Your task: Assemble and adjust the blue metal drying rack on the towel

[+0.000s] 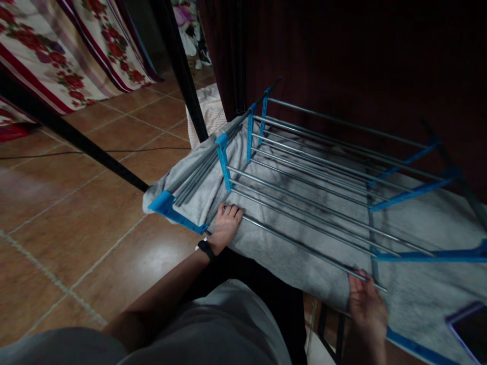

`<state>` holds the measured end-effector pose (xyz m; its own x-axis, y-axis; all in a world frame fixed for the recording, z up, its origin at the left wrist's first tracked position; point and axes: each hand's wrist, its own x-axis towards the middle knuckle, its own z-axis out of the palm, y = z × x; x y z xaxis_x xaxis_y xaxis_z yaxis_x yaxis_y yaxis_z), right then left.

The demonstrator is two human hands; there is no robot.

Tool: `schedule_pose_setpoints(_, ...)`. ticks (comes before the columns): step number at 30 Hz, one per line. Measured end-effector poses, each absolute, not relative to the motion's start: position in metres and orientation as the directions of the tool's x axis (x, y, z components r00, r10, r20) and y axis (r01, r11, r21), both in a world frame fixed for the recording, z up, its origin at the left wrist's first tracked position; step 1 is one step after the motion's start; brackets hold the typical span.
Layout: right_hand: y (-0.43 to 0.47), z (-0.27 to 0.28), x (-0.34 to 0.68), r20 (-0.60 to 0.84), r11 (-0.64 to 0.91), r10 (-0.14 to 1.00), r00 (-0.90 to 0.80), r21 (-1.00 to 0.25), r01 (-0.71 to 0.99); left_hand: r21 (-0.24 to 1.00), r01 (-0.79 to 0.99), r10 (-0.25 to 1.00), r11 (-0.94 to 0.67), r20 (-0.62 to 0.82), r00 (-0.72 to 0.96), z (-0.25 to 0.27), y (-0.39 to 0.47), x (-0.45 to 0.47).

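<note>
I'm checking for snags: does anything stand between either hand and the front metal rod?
Nothing visible: the left hand touches the rod toward one end, the right hand holds it near the other.

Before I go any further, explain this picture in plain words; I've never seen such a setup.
There is no machine here: two bare hands do the work, seen by a camera on the person's head, looking forward and down. A grey blanket covers the surface. On it is a rack of metal rods with blue parts. The left hand and right hand hold the near rod, one toward each end. At the lower right lies a dark flat device, perhaps a phone.
</note>
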<state>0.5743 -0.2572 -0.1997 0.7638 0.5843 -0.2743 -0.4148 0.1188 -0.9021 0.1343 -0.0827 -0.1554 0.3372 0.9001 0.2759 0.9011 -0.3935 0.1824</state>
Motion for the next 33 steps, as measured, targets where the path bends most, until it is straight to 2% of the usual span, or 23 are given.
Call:
schedule_pose_setpoints(12, -0.254, -0.196, 0.568, -0.306, 0.158, 0.545, 0.781, -0.877, -0.454, 0.178, 0.867, 0.876, -0.465, 0.235, 0.421, -0.160, -0.080, 0.132)
schedule_pose_setpoints(17, -0.252, -0.196, 0.564, -0.307, 0.150, 0.540, 0.784, -0.881, -0.449, 0.172, 0.846, 0.850, -0.504, 0.274, 0.451, -0.164, -0.077, 0.129)
schedule_pose_setpoints(33, -0.235, -0.181, 0.547, -0.342, 0.260, 0.486, 0.804, -0.822, -0.506, 0.134, 0.713, 0.706, -0.688, 0.350, 0.616, -0.177, -0.059, 0.113)
